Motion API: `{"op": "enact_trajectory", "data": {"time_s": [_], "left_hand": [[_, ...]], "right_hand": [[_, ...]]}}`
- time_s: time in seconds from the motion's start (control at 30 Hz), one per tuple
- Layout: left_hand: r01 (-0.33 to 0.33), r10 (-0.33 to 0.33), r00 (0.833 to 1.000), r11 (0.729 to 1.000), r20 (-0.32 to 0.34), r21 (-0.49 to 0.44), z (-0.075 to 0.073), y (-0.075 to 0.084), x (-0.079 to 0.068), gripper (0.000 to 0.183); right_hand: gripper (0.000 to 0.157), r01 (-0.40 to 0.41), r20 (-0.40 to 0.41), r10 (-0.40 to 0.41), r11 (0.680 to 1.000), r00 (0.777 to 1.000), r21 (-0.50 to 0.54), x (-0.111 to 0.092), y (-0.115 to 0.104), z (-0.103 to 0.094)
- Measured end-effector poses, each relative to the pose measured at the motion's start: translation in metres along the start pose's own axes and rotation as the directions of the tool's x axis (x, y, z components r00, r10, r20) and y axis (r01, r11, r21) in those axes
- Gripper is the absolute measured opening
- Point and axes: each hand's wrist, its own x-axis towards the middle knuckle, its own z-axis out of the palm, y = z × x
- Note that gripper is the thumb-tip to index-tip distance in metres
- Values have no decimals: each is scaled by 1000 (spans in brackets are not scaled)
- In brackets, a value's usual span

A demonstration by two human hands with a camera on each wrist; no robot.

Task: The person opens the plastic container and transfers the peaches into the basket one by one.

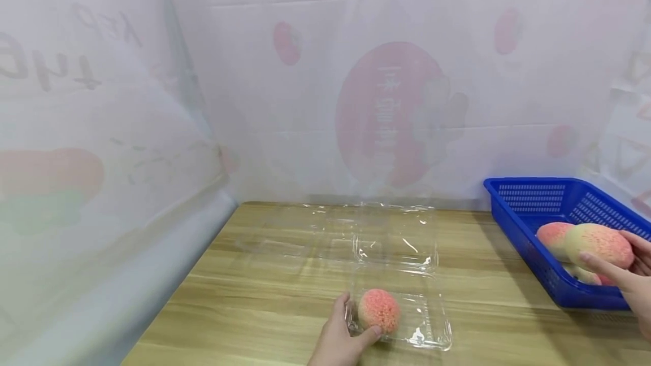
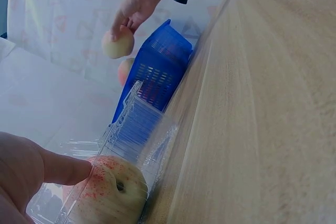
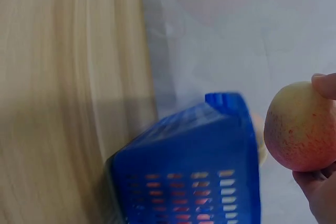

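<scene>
A clear plastic clamshell box [image 1: 432, 321] lies with its lid [image 1: 396, 236] folded back on the wooden table. One pink and cream peach [image 1: 379, 312] sits in the left part of its base. My left hand [image 1: 342, 335] holds the box at its near left side, the thumb over the rim beside that peach; its other fingers are partly hidden. Over at the right, my right hand [image 1: 633, 275] grips a second peach [image 1: 597, 243] between thumb and fingers, raised above the blue basket [image 1: 529, 264]. Below it, other peaches [image 1: 554, 236] rest in the basket.
More clear plastic packaging [image 1: 285, 236] lies to the left of the lid, hard to make out. A white printed sheet [image 1: 285, 146] hangs behind the table and along its sides. The basket's wall [image 3: 184, 161] stands up near my right hand.
</scene>
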Motion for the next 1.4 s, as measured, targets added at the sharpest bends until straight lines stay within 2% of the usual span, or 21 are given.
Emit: {"op": "enact_trajectory", "data": {"time_s": [0.2,0.37,0.57,0.63,0.77,0.87,1.0,1.13,1.23,1.33,1.4], "left_hand": [[1,-1,1000,1000,0,-3,-1,-2,1,96],[-10,10,1000,1000,1,-2,-1,-2,0,96],[-2,2,1000,1000,1,12,-2,0,-1,96],[6,-6,1000,1000,2,7,-2,0,-1,96],[16,-16,1000,1000,-7,21,-3,-2,-2,96],[16,-15,1000,999,-17,39,-3,-3,-2,95],[23,-22,1000,999,-20,28,-2,-4,-2,97],[34,-34,999,999,-22,28,-2,-5,-2,97],[26,-25,999,999,-27,45,-2,-6,-1,96],[18,-16,999,999,-30,51,-3,-6,-1,96],[19,-18,999,999,-30,42,-4,-6,-1,95]], "right_hand": [[61,-44,56,47,997,997,-60,2,16,-14],[61,-53,116,60,997,991,-63,4,20,-22],[64,-8,148,39,979,988,-202,5,21,-26],[68,18,167,30,960,986,-279,5,22,-25],[63,82,204,-10,935,979,-346,6,26,-21],[60,117,219,-26,902,975,-416,6,28,-17],[75,127,242,-1,854,970,-504,9,27,-15],[76,71,265,68,874,962,-480,11,27,-19],[73,10,282,125,902,951,-433,11,27,-21],[56,-30,280,132,940,951,-341,12,25,-22],[45,-53,253,126,960,959,-276,12,23,-21]]}}
